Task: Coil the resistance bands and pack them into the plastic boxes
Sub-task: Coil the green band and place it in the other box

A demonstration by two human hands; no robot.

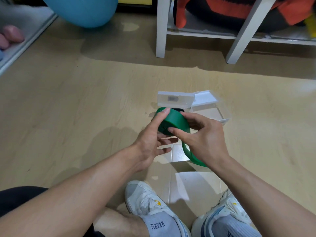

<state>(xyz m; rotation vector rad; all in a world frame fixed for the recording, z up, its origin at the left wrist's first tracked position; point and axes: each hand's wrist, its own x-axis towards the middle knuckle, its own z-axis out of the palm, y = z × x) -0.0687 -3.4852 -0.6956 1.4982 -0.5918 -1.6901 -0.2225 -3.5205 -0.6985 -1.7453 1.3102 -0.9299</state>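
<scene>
A green resistance band is partly rolled into a thick coil held above the floor at the frame's centre. My right hand grips the coil from the right, thumb on its near face and fingers over the top. My left hand steadies the coil's left side with straight fingers, index fingertip on its top edge. The band's loose tail hangs down under my right wrist. Behind the coil lie two clear plastic boxes: one with a dark item inside, and one open to its right.
A white shelf frame holding an orange and black item stands at the back right. At the back left rests a blue exercise ball, with pink dumbbells on a grey mat at the far left. My white shoes sit below on the wood floor.
</scene>
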